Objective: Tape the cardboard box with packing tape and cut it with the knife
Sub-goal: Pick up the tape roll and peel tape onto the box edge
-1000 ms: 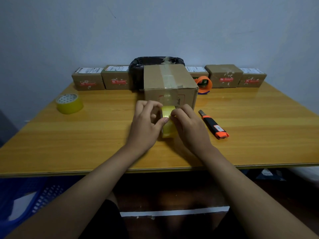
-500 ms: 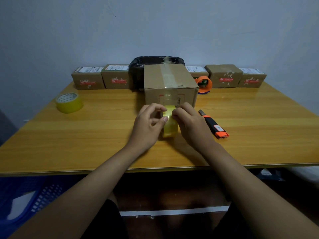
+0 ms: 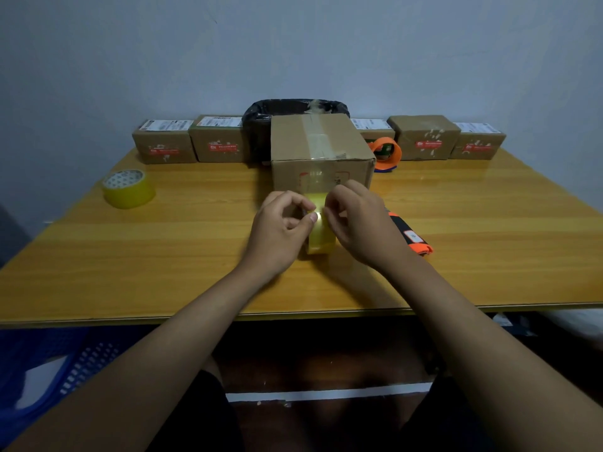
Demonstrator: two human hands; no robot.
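Note:
A cardboard box (image 3: 318, 148) with clear tape along its top seam stands at the table's middle. Just in front of it a yellowish packing tape roll (image 3: 321, 238) stands on edge on the table. My left hand (image 3: 280, 231) grips the roll from the left, thumb on its top rim. My right hand (image 3: 360, 223) pinches at the roll's top from the right, fingertips on the tape surface. An orange-and-black utility knife (image 3: 412, 236) lies on the table right of my right hand, partly hidden by it.
A second yellow tape roll (image 3: 129, 189) lies at the left. Several small cardboard parcels (image 3: 164, 146) line the back edge beside a black-lined bin (image 3: 261, 125). An orange tape dispenser (image 3: 386, 151) sits behind the box. A blue crate (image 3: 49, 363) is below the table (image 3: 489, 256), left.
Both hands have shifted slightly up the roll; my fingers now work at its top rim closer to the box. The box and knife have not moved.

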